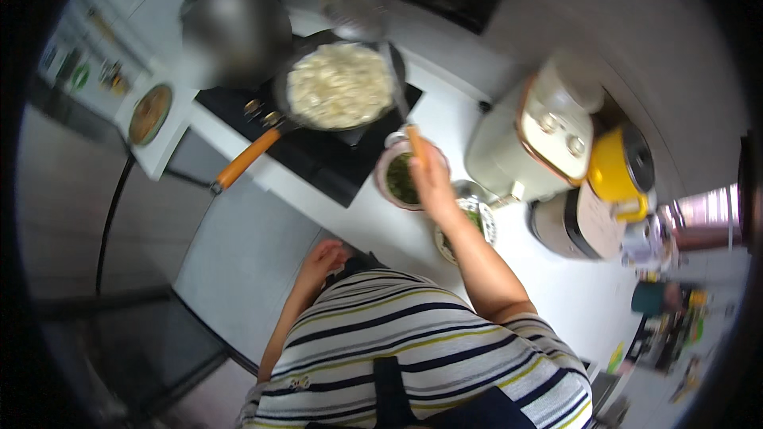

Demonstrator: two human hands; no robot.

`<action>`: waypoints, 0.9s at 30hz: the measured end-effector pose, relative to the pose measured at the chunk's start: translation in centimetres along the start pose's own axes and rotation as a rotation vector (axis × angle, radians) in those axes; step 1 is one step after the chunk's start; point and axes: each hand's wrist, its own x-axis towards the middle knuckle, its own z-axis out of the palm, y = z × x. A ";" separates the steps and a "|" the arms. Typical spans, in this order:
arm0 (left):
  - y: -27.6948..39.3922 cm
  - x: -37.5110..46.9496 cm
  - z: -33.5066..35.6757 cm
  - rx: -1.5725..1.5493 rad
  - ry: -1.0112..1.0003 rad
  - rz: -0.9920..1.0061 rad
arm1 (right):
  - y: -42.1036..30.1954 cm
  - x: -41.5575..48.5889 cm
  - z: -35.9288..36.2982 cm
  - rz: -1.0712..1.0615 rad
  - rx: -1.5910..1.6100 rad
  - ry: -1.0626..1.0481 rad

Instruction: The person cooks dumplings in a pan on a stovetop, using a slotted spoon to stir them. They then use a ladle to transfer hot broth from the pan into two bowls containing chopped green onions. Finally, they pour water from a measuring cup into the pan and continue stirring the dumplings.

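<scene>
My right hand grips the wooden handle of a metal spatula. The spatula's far end is at the right rim of a frying pan filled with pale pieces of food. The pan sits on a black cooktop, its orange-brown handle pointing toward the lower left. Below my right hand stands a pink-rimmed bowl of dark green chopped food, partly covered by the hand. My left hand hangs by my waist with loosely bent fingers and nothing visible in it.
A large round metal pan or lid, blurred, stands left of the frying pan. Under my right forearm is a patterned plate with greens. Farther right are a cream appliance, a yellow kettle and a pinkish appliance. A dish sits far left.
</scene>
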 end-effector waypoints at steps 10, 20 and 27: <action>-0.2 0.1 2.9 0.084 -0.087 -0.048 | -6.1 -5.7 -5.5 0.560 1.225 -0.276; 12.8 7.0 15.9 0.416 -0.255 0.582 | -8.5 -16.4 -18.0 0.521 0.638 0.286; 23.9 14.0 34.3 0.113 -0.463 0.512 | -8.8 -20.8 -20.6 0.536 0.531 0.550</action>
